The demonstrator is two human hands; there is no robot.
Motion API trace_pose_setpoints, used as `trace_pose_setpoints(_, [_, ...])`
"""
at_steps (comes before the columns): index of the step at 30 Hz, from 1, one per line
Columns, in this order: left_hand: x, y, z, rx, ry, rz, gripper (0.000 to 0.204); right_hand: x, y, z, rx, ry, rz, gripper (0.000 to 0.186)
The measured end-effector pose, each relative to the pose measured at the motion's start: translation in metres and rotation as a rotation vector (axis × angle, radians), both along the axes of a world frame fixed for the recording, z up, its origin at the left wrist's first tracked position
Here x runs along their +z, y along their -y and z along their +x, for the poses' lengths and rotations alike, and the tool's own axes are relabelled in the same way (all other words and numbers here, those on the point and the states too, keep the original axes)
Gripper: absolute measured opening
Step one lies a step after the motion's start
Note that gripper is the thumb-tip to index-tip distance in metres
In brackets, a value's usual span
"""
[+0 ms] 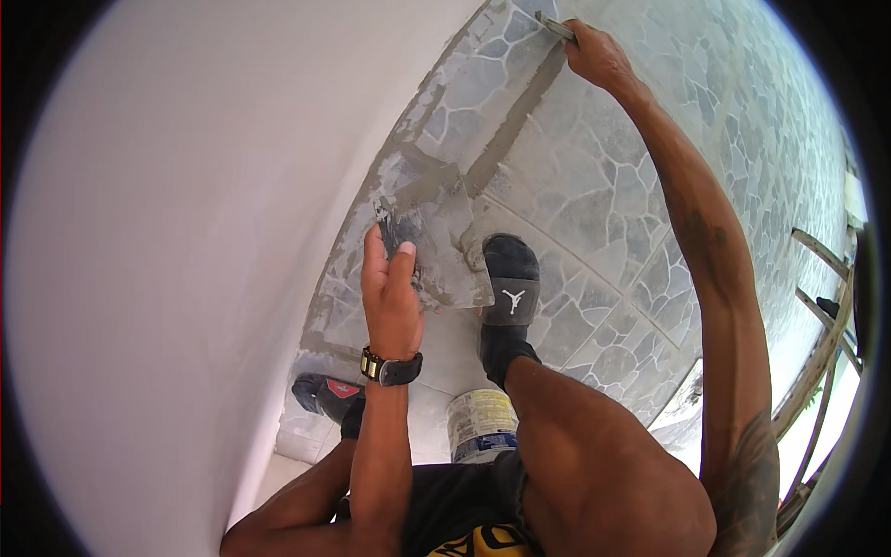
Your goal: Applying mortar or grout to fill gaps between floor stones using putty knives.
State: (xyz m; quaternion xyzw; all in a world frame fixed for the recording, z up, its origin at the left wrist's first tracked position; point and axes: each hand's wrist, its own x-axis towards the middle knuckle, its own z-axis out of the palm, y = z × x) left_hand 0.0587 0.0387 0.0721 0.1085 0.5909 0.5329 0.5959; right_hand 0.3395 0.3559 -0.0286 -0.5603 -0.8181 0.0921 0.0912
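Stone-pattern tiled floor (594, 186) beside white wall (186, 232). I see left hand (390, 297) gripping mortar-loaded trowel (436, 241) nearby; right hand (599, 58) far, fingers closed on small tool (555, 26) over joint (515, 121). Risk: tilted trowel drops mortar, smearing tiles.

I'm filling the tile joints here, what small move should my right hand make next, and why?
Probably draw the small trowel in the right hand back along the grey grout line toward you: its tip sits at the line's far end, while the left hand holds the mortar-laden board.
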Motion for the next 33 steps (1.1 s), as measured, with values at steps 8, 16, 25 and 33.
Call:
trace_pose_setpoints(8, [-0.006,-0.007,-0.022,0.059,0.002,0.005,0.044,0.006,0.068,-0.057,0.064,0.162,0.043,0.02])
trace_pose_setpoints(16, [0.007,0.0,-0.009,0.049,-0.007,0.027,0.043,0.018,0.26,-0.13,0.284,-0.09,-0.142,0.017])
trace_pose_setpoints(25, [-0.012,0.018,-0.03,0.046,-0.077,0.03,0.042,0.031,0.119,-0.039,-0.023,-0.011,-0.205,0.021])
trace_pose_setpoints(33, [-0.012,0.012,-0.027,0.046,0.0,0.065,0.041,0.006,0.045,-0.007,-0.013,0.294,-0.09,0.028])
